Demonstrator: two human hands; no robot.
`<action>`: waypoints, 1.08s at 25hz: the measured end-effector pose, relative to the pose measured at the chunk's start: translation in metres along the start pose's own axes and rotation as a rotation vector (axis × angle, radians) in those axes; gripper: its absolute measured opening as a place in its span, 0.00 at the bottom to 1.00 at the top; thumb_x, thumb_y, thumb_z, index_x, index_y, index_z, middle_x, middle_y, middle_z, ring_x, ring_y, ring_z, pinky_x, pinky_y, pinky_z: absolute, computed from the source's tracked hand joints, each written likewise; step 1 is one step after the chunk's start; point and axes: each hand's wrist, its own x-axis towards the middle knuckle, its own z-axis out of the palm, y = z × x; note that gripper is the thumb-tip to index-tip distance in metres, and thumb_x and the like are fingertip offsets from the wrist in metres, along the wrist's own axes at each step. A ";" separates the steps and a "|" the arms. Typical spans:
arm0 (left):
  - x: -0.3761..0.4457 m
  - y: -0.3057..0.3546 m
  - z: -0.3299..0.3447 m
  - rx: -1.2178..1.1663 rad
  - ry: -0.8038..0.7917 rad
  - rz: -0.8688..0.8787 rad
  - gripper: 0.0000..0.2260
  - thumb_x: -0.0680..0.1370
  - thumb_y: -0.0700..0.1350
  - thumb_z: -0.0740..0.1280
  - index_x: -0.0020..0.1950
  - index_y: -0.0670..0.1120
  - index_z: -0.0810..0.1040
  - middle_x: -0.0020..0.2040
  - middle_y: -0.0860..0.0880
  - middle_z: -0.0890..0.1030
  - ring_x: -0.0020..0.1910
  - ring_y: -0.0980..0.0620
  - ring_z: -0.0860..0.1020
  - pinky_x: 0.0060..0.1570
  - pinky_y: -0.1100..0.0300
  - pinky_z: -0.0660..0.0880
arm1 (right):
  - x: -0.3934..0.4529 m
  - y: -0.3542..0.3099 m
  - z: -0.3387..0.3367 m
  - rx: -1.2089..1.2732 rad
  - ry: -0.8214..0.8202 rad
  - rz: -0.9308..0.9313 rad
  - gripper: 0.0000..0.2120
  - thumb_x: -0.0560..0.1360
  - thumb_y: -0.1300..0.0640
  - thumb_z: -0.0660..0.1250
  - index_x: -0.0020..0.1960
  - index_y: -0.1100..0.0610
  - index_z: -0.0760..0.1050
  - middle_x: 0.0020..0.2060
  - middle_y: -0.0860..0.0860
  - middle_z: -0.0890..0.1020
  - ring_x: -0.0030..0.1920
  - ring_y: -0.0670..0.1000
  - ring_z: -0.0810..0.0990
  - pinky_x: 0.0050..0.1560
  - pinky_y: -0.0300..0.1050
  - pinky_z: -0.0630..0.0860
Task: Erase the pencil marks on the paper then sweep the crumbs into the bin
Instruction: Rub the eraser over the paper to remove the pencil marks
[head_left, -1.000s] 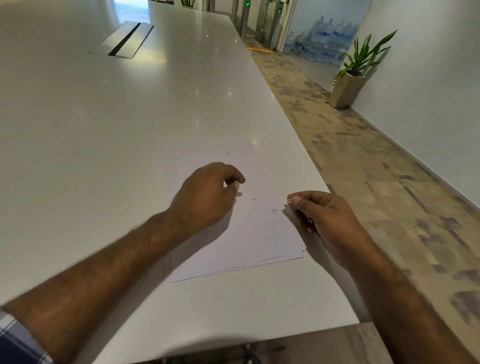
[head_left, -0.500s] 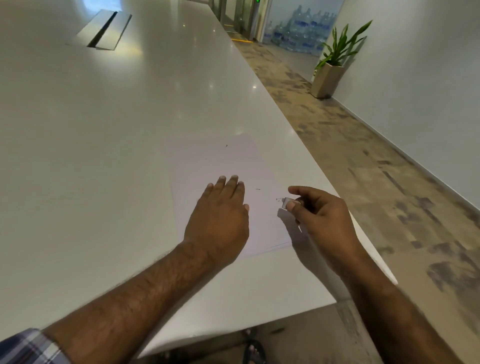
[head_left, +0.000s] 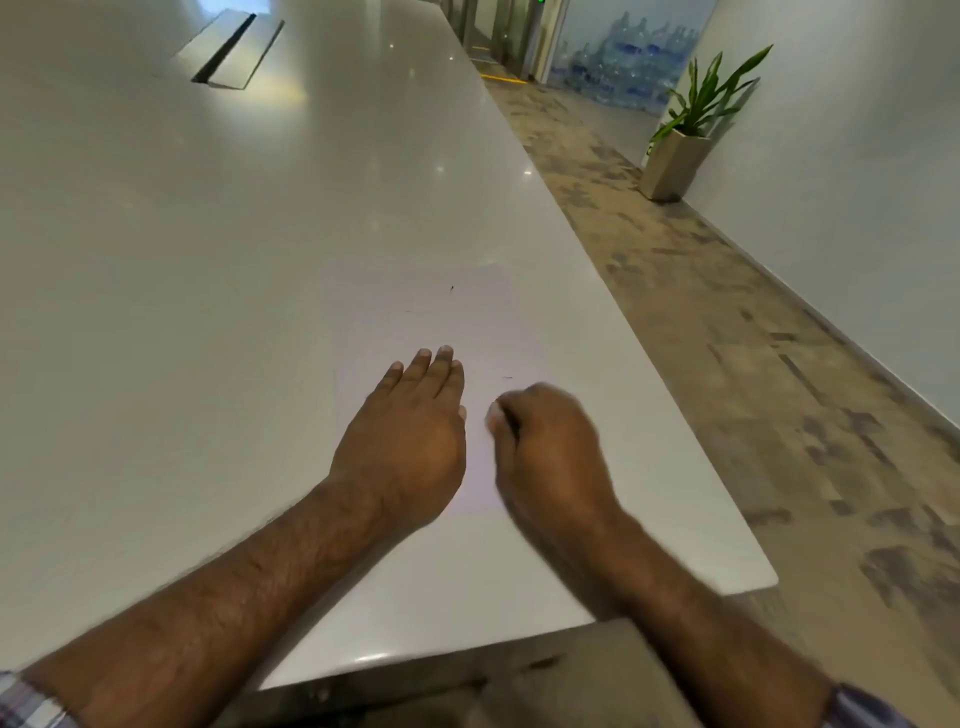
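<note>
- Long and glossy, the white table (head_left: 208, 260) fills most of the view, running from the person's near edge away toward 12 o'clock, ceiling lights glinting on its top.
- Right of the table a mottled brown and grey floor (head_left: 727, 338) runs along a plain white wall (head_left: 857, 182).
- At 1 o'clock a glass partition (head_left: 623, 52) shows blurred stacks of blue water bottles behind it.
- At 2 o'clock, against the wall, a potted plant (head_left: 691, 130) with long green leaves stands in a tapered beige planter.
- At 11 o'clock, far up the table, a cable hatch (head_left: 228, 49) lies in the top with a dark slot down its middle.
- Near the table's right edge lies the paper (head_left: 431, 322), flat, pale against the white top. Its long axis runs from the person toward 12 o'clock, leaning slightly toward 11, the short edges near and far.
- A few small dark specks (head_left: 452, 287) sit on the sheet's far half; another mark lies just beyond the right knuckles.
- The left hand (head_left: 410, 436) rests palm down on the paper's near left part, fingers straight and close together, pointing to 12 o'clock.
- The right hand (head_left: 545, 441), blurred, is curled into a loose fist over the paper's near right corner; whether it grips anything I cannot tell.
</note>
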 end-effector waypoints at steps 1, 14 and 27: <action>0.000 0.000 0.000 0.002 0.006 -0.002 0.24 0.83 0.48 0.43 0.80 0.44 0.49 0.81 0.47 0.48 0.79 0.49 0.47 0.77 0.52 0.47 | 0.014 0.011 -0.004 -0.025 0.017 0.043 0.15 0.77 0.60 0.61 0.31 0.57 0.72 0.30 0.52 0.77 0.32 0.51 0.73 0.34 0.45 0.66; -0.002 0.000 0.001 0.000 0.021 -0.001 0.25 0.83 0.48 0.45 0.79 0.44 0.50 0.80 0.47 0.50 0.79 0.50 0.48 0.77 0.54 0.45 | 0.008 -0.006 0.003 0.053 -0.083 -0.081 0.17 0.73 0.60 0.64 0.27 0.61 0.70 0.24 0.53 0.73 0.28 0.52 0.70 0.33 0.48 0.66; -0.002 0.001 0.001 0.020 0.008 -0.004 0.24 0.83 0.46 0.45 0.80 0.44 0.48 0.81 0.47 0.48 0.79 0.50 0.47 0.77 0.54 0.45 | 0.022 0.033 -0.018 -0.067 0.007 0.122 0.13 0.74 0.62 0.63 0.31 0.63 0.75 0.28 0.56 0.78 0.31 0.54 0.76 0.35 0.52 0.74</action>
